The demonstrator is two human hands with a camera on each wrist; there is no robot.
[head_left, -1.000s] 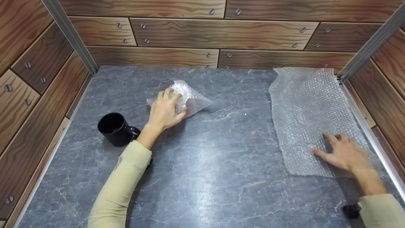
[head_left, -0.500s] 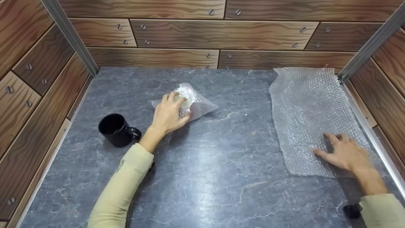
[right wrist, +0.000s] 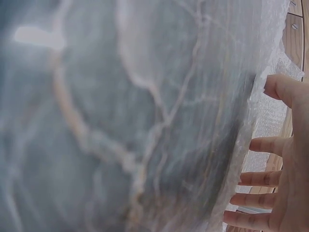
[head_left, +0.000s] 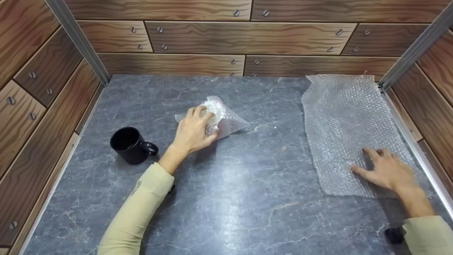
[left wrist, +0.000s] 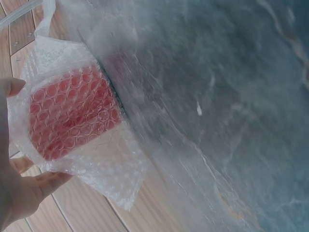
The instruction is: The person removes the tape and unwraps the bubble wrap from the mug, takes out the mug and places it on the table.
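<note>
A bundle in bubble wrap (head_left: 228,124) rests on the tabletop left of centre, its wrap spreading into loose corners. My left hand (head_left: 193,132) grips it from the near left side, fingers over its top and thumb nearer me. Through the wrap the left wrist view shows something red (left wrist: 75,113); its exact shape is hidden. On the right lies a flat sheet of bubble wrap (head_left: 348,124). Over its near part my right hand (head_left: 387,171) rests with fingers spread, holding nothing. In the right wrist view the fingertips (right wrist: 263,145) are at the sheet.
A black mug (head_left: 131,146) stands upright left of my left forearm, its handle pointing right near the wrist. Wood-patterned panels (head_left: 247,39) wall the grey marbled table (head_left: 262,212) at the back and sides, with metal posts at the back corners.
My left hand has slid the wrapped bundle a short way right and toward me. The right hand, the flat sheet and the mug have stayed in place.
</note>
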